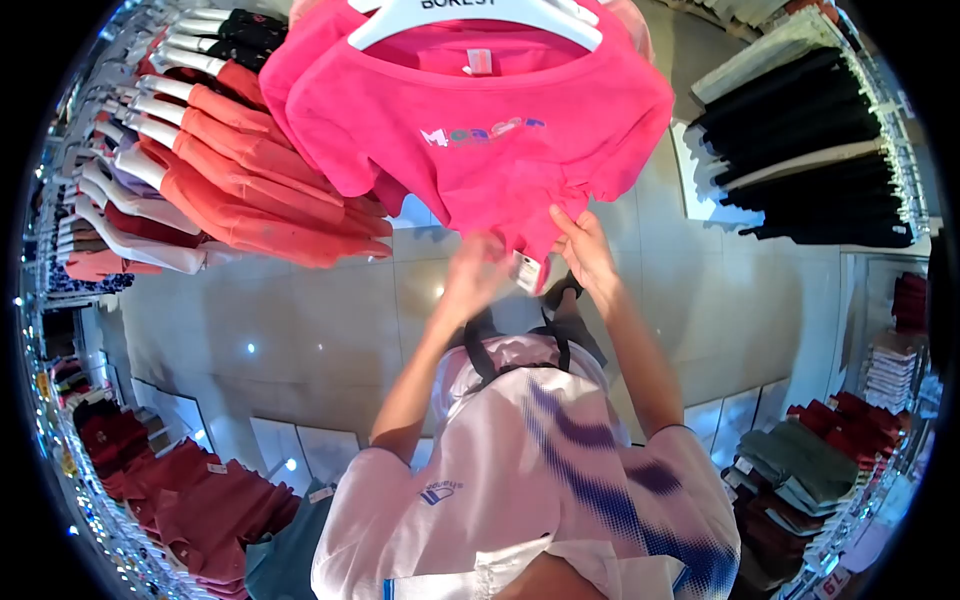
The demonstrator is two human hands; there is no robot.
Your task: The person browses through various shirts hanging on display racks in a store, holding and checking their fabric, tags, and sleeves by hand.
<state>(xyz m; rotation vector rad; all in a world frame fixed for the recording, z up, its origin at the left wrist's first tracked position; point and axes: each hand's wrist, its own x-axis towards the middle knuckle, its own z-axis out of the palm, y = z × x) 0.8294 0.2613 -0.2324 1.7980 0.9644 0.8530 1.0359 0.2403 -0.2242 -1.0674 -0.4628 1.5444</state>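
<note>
A bright pink shirt [500, 110] with multicoloured lettering on its chest hangs from a white hanger [480, 14] right in front of me. Its lower part is bunched up and drawn toward me. My right hand [587, 250] pinches the gathered fabric near the hem, thumb on top. Close to the opposite side of that bunch is my left hand [475, 275], smeared by motion, so its fingers do not show clearly. Between both hands a white price tag [528, 270] dangles beside the pink cloth.
Coral shirts [235, 170] on white hangers crowd the left rack. Black garments [800, 150] hang at the right. Folded maroon clothes [205, 500] lie at lower left, and green folded clothes [800, 450] at lower right. Pale floor tiles [330, 310] stretch below my hands.
</note>
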